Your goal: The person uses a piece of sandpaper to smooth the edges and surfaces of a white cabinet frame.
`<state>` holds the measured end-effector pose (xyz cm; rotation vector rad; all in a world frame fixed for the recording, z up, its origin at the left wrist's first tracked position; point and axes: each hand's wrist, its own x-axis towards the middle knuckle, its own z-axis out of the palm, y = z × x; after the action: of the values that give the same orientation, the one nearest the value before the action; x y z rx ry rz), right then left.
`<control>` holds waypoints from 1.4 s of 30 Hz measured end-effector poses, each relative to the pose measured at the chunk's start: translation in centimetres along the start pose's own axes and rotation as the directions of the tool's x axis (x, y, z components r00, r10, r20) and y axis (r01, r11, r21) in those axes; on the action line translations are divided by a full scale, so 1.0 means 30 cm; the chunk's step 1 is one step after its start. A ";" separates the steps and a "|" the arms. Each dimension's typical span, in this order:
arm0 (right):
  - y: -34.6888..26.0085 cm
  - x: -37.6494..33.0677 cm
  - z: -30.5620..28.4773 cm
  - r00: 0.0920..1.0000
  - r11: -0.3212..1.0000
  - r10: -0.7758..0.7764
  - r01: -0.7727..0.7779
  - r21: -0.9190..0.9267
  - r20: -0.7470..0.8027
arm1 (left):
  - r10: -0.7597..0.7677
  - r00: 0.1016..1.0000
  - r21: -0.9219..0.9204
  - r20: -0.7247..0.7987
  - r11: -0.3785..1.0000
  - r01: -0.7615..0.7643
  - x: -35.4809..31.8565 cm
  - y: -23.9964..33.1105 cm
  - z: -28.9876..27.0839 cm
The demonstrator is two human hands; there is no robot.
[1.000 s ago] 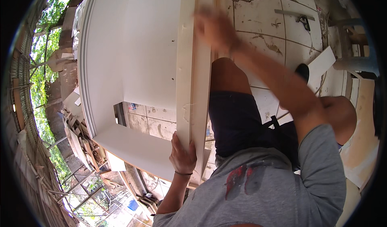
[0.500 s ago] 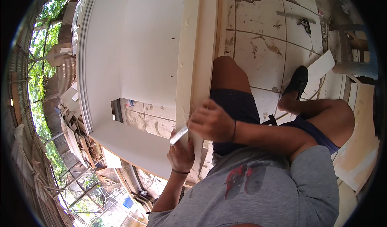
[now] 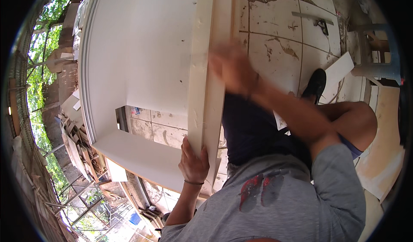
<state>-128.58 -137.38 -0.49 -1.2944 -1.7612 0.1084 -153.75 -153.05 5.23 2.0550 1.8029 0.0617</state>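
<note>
The person's left hand (image 3: 193, 163), near 6 o'clock, clasps the near end of a pale rail (image 3: 198, 100), its fingers and thumb to either side. The rail runs from 12 toward 6 o'clock along a white cabinet (image 3: 159, 57) that fills the 10 o'clock side. The right hand (image 3: 234, 67), at 1 o'clock, is beside the rail, too blurred to tell whether its fingers pinch anything. At 2 o'clock a metal square (image 3: 313, 17) lies on the tiled floor (image 3: 275, 22).

White panel (image 3: 159, 48): smooth, matt; rail (image 3: 198, 87): cream, rough smears; shirt (image 3: 297, 216): matt cloth; floor tiles (image 3: 272, 20): dirt-streaked
</note>
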 end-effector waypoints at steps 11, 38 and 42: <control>0.301 0.219 -0.002 0.987 0.974 0.050 -0.083 -0.212 -0.153 | 0.030 1.000 -0.057 0.002 0.998 -0.030 0.017 0.016 -0.002; -0.123 -0.050 -0.028 0.965 0.985 -0.120 0.145 -0.093 0.233 | -0.041 0.997 -0.110 -0.065 0.993 0.033 -0.001 0.000 0.002; -0.362 -0.202 -0.056 0.886 0.984 -0.178 0.148 0.103 0.428 | -0.142 0.986 -0.224 0.089 0.962 0.159 0.025 0.028 -0.037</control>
<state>-134.97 -147.71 2.71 -1.1240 -2.2195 0.3849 -153.16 -152.10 6.35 1.7347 1.8094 0.1449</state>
